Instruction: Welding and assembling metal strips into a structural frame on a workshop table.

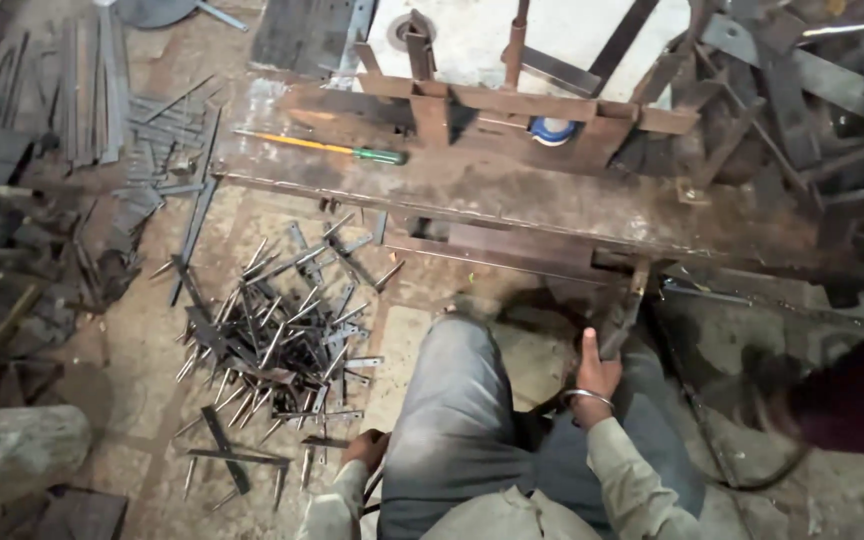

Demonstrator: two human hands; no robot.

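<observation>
Green-handled screwdriver with a yellow shaft lying on the rusty steel tabletop, left of a welded angle-iron frame. Blue-and-white roll tucked inside that frame. Heap of pointed flat metal spikes scattered over the stone floor. Bundles of long flat bars stacked at upper left. Wooden log end at lower left.

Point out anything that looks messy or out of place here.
Pointed metal pieces lie in a tangled heap on the floor, criss-crossed, a few strays apart. A green-handled screwdriver lies loose on the rusty bench.
</observation>
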